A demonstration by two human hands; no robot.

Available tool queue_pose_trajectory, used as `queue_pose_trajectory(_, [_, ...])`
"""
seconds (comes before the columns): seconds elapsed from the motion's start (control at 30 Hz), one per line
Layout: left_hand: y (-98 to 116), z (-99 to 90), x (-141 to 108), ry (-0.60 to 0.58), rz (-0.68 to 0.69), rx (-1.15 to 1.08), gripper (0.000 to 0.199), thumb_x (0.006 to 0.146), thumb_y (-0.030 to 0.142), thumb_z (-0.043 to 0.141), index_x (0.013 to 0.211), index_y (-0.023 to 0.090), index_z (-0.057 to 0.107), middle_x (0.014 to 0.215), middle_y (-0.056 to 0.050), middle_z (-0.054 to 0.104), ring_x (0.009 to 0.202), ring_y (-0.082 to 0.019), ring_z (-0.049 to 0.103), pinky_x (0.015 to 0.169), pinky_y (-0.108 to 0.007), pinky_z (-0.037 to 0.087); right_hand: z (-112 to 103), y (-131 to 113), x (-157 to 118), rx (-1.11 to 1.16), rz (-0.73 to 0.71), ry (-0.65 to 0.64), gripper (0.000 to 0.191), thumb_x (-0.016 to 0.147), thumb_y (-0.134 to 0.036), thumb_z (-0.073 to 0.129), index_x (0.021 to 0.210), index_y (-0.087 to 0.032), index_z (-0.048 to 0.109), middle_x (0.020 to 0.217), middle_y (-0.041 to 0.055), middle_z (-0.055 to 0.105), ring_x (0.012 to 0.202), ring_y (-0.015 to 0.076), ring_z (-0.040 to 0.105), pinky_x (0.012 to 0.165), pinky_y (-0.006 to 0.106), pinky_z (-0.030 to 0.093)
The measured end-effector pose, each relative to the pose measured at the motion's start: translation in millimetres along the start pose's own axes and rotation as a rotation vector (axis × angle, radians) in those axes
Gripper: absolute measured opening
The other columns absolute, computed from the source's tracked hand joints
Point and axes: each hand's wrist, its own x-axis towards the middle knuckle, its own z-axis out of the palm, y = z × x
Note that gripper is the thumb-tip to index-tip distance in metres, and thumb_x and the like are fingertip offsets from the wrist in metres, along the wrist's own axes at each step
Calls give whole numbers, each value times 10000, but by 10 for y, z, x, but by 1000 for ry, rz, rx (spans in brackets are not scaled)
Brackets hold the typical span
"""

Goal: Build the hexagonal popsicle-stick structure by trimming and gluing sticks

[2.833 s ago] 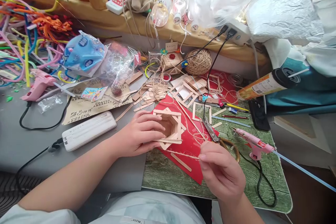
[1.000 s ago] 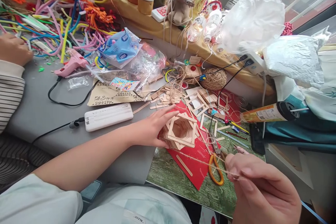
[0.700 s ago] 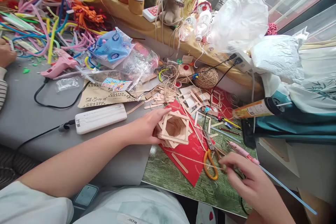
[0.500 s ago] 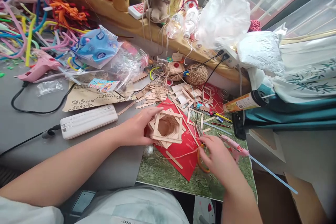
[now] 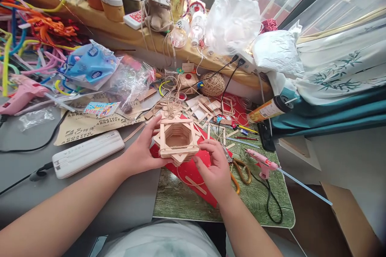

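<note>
My left hand point(image 5: 141, 150) grips the left side of a hollow box of stacked wooden sticks point(image 5: 177, 153), its opening facing up. At the box's right side, the fingers of my right hand point(image 5: 212, 160) are bent together around a thin piece of twine point(image 5: 182, 176), which runs over the front of the box and hangs below it. Beneath the box lies a red sheet point(image 5: 208, 194) with a loose stick point(image 5: 196, 185) on it. Orange-handled scissors point(image 5: 241, 170) rest on the green mat just right of my right hand.
A pink glue gun point(image 5: 263, 163) sits on the green mat point(image 5: 256, 209) at the right. Loose sticks and a twine ball point(image 5: 213, 84) lie behind the box. On the left are a white power bank point(image 5: 87, 153), sandpaper point(image 5: 69, 130) and another glue gun point(image 5: 24, 93).
My right hand has let go of the scissors, moved left to the box and taken hold of the twine. The box, in my left hand, has turned, and the camera view has shifted.
</note>
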Motion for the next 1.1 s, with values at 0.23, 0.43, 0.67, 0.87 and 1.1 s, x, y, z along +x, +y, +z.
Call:
queue_pose_trajectory(0.23, [38, 28, -20, -82, -113, 76, 1273, 752, 426, 948, 1728, 367, 134, 1715, -138, 385, 1477, -363, 544, 1238, -522, 493, -170, 44, -50, 363, 198, 10, 38, 1018, -287, 712, 1007, -256, 730, 996, 40, 699, 942, 188, 668, 885, 357, 551])
queue_pose_trajectory(0.43, [80, 18, 8, -160, -84, 139, 1245, 743, 378, 935, 1728, 349, 173, 1744, -133, 333, 1559, -384, 452, 1295, -525, 439, -381, -33, 31, 517, 316, -5, 70, 986, -311, 763, 990, -242, 754, 698, -22, 622, 650, 124, 571, 644, 269, 459])
queue_pose_trajectory(0.67, [87, 15, 9, -142, -85, 89, 1252, 743, 413, 941, 1729, 354, 171, 1769, -110, 297, 1592, -362, 408, 1320, -510, 409, -392, 10, 57, 427, 370, 79, 124, 931, -326, 810, 974, -226, 752, 731, -25, 593, 612, 99, 477, 578, 243, 381])
queue_pose_trajectory(0.87, [68, 5, 11, -114, -125, 63, 1252, 728, 388, 951, 1723, 368, 191, 1768, -107, 301, 1575, -380, 431, 1320, -543, 404, -302, 48, 11, 457, 370, 100, 154, 916, -349, 814, 943, -214, 744, 675, -33, 559, 588, 100, 463, 572, 244, 388])
queue_pose_trajectory(1.1, [69, 24, 36, -141, -74, 124, 1247, 744, 331, 928, 1736, 357, 174, 1774, -117, 282, 1608, -388, 374, 1328, -551, 382, -414, -319, 58, 393, 264, 79, 93, 924, -320, 801, 949, -240, 761, 806, 15, 645, 669, 135, 555, 617, 280, 455])
